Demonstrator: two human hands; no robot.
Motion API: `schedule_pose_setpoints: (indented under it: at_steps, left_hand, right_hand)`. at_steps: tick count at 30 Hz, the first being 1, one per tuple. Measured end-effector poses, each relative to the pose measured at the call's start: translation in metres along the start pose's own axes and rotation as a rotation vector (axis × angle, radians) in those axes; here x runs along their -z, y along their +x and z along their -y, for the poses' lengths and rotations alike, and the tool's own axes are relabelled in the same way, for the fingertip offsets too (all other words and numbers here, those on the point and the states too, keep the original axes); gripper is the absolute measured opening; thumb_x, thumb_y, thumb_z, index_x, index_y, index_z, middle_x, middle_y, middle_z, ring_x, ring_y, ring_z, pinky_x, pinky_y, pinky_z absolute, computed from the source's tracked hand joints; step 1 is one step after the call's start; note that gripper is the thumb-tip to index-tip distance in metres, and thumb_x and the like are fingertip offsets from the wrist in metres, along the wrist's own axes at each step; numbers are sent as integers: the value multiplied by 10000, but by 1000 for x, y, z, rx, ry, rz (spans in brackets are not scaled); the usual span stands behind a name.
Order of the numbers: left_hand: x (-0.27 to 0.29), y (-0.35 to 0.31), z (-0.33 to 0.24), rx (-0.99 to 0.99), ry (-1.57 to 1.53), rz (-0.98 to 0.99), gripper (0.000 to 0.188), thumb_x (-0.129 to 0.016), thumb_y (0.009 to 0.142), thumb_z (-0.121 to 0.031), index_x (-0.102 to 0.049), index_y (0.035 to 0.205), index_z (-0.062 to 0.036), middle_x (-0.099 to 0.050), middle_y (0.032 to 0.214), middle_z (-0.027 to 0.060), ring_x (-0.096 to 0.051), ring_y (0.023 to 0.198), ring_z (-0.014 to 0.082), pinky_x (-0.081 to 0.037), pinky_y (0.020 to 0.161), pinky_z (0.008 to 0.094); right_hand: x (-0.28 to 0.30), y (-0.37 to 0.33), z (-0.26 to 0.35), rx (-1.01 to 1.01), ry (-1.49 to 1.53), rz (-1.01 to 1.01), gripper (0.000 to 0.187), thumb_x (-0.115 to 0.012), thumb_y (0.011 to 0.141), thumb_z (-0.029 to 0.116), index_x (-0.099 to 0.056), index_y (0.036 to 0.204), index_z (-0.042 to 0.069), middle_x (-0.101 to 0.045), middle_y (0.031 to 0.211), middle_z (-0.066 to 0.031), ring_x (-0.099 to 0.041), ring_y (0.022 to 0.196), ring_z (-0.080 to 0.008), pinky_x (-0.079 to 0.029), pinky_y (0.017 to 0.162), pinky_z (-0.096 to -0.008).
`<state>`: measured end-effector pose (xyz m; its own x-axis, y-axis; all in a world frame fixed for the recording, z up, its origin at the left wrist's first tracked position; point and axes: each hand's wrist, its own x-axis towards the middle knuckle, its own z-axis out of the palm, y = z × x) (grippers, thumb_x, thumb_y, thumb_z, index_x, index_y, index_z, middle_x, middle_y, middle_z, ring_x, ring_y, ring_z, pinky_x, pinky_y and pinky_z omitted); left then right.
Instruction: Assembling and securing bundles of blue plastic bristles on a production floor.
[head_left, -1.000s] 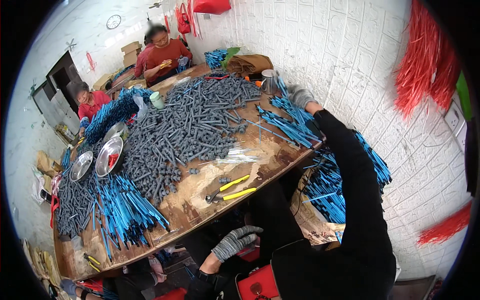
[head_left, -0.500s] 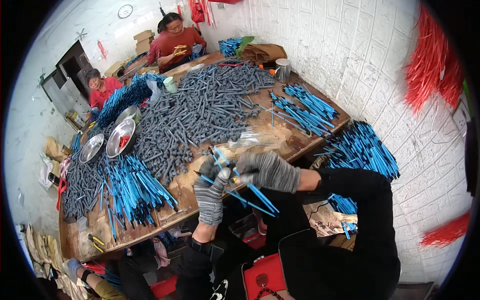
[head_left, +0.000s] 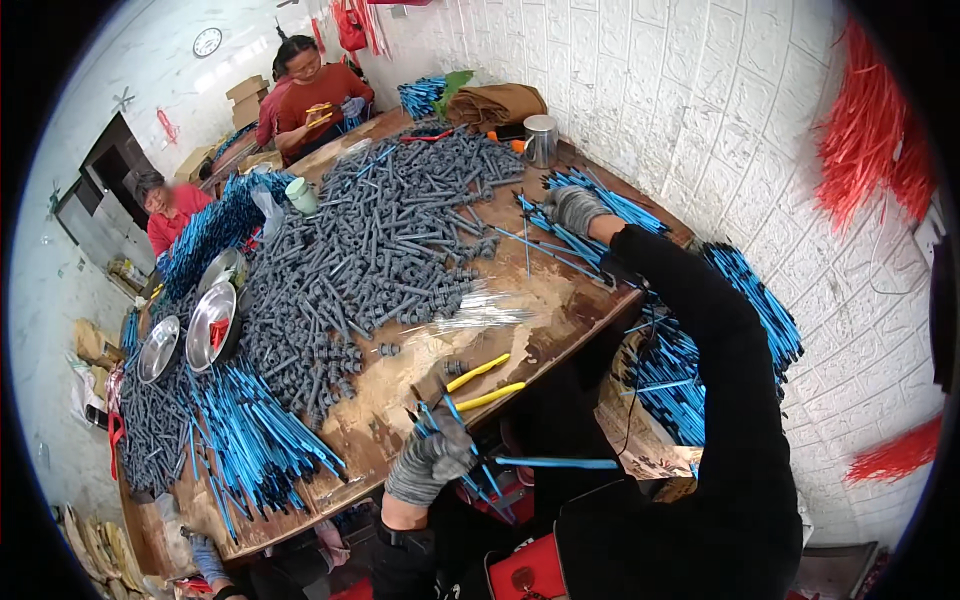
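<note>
My left hand (head_left: 436,466), in a striped grey knit glove, is closed around several thin blue sticks (head_left: 449,404) with dark ends, at the table's near edge. Just beyond it lie yellow-handled pliers (head_left: 484,385); their jaws are hard to make out. Another blue stick (head_left: 560,463) stretches across just right of this hand, over my dark clothing. My right arm reaches to the table's far right, where my gloved right hand (head_left: 578,211) rests on a bundle of similar blue sticks (head_left: 628,208). Its fingertips are hidden, so any grip there cannot be made out.
Grey ribbed plastic pieces (head_left: 370,230) form a large heap, beside thin metal pins (head_left: 478,310). More blue sticks (head_left: 260,430) lie left; others (head_left: 665,380) are stacked right, below table height. Metal bowls (head_left: 212,325) and a metal mug (head_left: 541,140) stand on the table. Co-workers (head_left: 318,95) sit opposite.
My right hand has moved from beside my left hand to the bundle at the far right. The pliers now lie on the table. My left hand has come lower, still holding sticks.
</note>
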<state>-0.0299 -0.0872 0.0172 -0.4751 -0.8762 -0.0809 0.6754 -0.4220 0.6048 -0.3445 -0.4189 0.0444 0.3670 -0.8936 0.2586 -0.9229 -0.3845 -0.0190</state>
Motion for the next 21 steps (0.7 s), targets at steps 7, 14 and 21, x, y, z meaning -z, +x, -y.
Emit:
schedule_pose_setpoints:
  at_steps: [7, 14, 21]
  left_hand:
    - [18, -4, -2, 92, 207, 72, 243, -673, 792, -180, -576, 981, -62, -610, 748, 107, -581, 605, 211, -458, 519, 297]
    - [9, -5, -6, -128, -55, 11, 332, -646, 826, -175, -528, 1109, -47, -622, 922, 140, -619, 785, 243, -528, 679, 367]
    - [-9, -3, 0, -540, -147, -392, 396, -599, 859, -132, -470, 1226, -57, -604, 1059, 150, -618, 922, 281, -520, 822, 416]
  right_hand:
    - [-56, 42, -21, -104, 24, 96, 329, -664, 731, 356, -662, 819, 40, -633, 772, -182, -619, 737, -323, -483, 647, -425]
    - [63, 64, 5, -111, 761, -496, 245, -647, 821, 258, -647, 881, 21, -640, 771, -142, -627, 742, -219, -479, 645, -350]
    - [154, -25, 93, 78, 1514, -453, 151, -627, 855, 185, -616, 893, 39, -633, 774, -23, -607, 683, -97, -494, 549, -235]
